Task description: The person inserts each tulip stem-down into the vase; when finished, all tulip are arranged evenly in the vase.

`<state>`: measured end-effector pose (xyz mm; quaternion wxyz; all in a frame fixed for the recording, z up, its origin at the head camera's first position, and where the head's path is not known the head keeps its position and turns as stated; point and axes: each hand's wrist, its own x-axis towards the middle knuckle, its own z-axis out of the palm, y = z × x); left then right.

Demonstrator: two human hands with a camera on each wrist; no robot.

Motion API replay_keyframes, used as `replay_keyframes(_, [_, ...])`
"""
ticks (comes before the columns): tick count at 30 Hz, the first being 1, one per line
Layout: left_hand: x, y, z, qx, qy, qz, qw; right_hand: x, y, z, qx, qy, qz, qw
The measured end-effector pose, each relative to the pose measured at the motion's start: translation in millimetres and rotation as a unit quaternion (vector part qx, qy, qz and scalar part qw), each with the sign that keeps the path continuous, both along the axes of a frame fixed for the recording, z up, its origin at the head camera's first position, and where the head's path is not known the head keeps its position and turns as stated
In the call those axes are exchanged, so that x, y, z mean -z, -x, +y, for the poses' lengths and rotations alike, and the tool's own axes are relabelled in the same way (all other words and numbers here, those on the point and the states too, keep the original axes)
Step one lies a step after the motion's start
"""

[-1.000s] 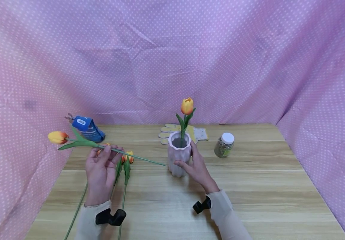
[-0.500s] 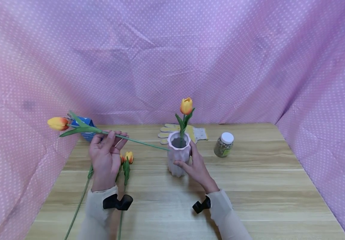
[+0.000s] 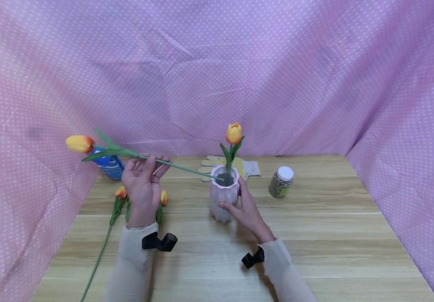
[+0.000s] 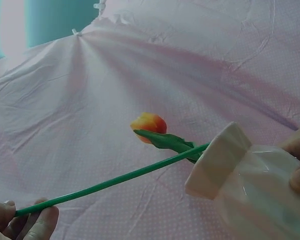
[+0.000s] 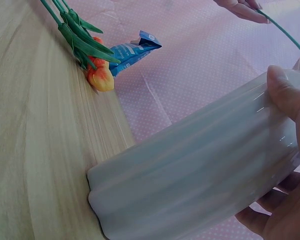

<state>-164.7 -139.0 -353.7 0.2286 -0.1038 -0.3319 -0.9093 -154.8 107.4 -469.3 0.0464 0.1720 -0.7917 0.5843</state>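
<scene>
A pale, fluted vase (image 3: 220,203) stands on the table with one yellow-orange tulip (image 3: 233,134) upright in it. My right hand (image 3: 248,212) grips the vase's right side, thumb across its front, as the right wrist view also shows. In my left hand (image 3: 143,184) a second tulip (image 3: 79,144) is pinched by its green stem (image 4: 110,183) between thumb and fingers. This tulip lies nearly level, its bloom out to the left. The stem's cut end overlaps the mouth of the vase, just inside the rim (image 4: 210,160) in the head view.
More tulips (image 3: 120,193) lie on the left of the wooden table (image 3: 326,235), partly hidden by the left arm. Behind them stands a blue packet (image 3: 110,167). A yellow-and-white glove (image 3: 252,167) lies behind the vase, and a white-lidded jar (image 3: 281,183) stands to its right.
My left hand has moved up and to the right with the tulip, bringing the stem's end from beside the vase to its mouth. The right hand has stayed on the vase.
</scene>
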Motion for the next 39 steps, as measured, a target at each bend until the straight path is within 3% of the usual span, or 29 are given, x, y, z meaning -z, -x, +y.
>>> replay_keyframes(7, [2.4, 6.6, 11.7, -0.018, 0.042, 0.007, 0.9989, 0.8, 0.9, 0, 0.000, 0.000, -0.001, 1.0000])
replay_keyframes(18, [3.8, 8.6, 33.6, -0.054, 0.134, 0.011, 0.9895, -0.5, -0.2, 0, 0.002, -0.002, 0.006, 1.0000])
replay_keyframes(25, [5.8, 7.5, 46.0, -0.053, 0.166, 0.001, 0.9847, -0.4, 0.5, 0, 0.010, -0.012, 0.008, 0.9998])
replay_keyframes(39, [5.3, 6.6, 54.9, -0.046, 0.216, 0.021, 0.9751, -0.4, 0.9, 0, 0.010, -0.015, 0.008, 0.9998])
